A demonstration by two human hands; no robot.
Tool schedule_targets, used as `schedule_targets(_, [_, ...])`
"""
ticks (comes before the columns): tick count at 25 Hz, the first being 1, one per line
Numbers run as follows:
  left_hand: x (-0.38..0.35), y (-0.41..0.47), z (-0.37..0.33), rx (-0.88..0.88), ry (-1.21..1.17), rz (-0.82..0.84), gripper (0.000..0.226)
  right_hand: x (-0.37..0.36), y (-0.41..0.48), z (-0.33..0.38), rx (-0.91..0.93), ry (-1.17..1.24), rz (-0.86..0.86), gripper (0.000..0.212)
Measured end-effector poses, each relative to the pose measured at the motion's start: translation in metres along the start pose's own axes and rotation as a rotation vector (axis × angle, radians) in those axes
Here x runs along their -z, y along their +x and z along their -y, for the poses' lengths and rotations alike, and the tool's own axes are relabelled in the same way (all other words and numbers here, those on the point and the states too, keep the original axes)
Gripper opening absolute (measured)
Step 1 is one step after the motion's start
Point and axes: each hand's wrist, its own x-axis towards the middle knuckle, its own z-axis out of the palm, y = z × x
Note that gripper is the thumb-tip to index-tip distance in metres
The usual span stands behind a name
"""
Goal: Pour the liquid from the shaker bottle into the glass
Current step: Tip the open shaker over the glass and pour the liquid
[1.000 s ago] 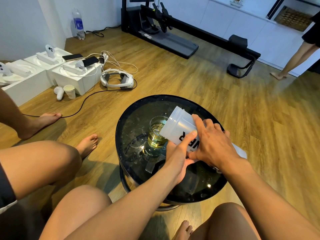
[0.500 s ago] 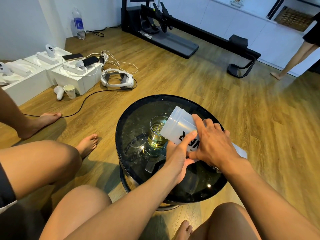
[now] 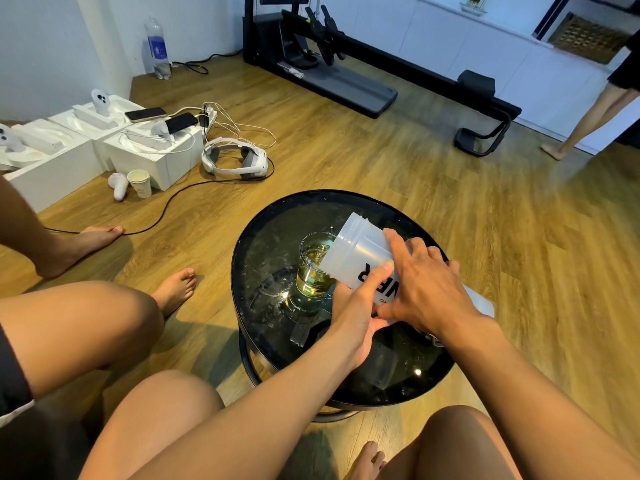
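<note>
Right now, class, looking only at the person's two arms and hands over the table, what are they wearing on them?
Nothing shows on either. The left hand and right hand are bare: no gloves, rings, watch or bands visible. Both forearms are uncovered up to the frame's bottom edge, with no sleeves, cables or markings in view.

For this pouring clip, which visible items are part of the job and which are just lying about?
In use:
shaker bottle, tipped over the glass
glass, holding yellowish liquid
left hand and right hand, both on the bottle
round black table

Lying about:
headset
paper cup
white boxes
two phones
water bottle
</note>
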Motion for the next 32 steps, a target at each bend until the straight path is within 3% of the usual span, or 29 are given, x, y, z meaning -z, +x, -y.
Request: schedule_targets(32, [-0.0006,0.0000,-0.0012,0.006,-0.014,-0.006,0.037,0.0023,0.0010,0.0017,0.002,-0.005,0.012,0.115])
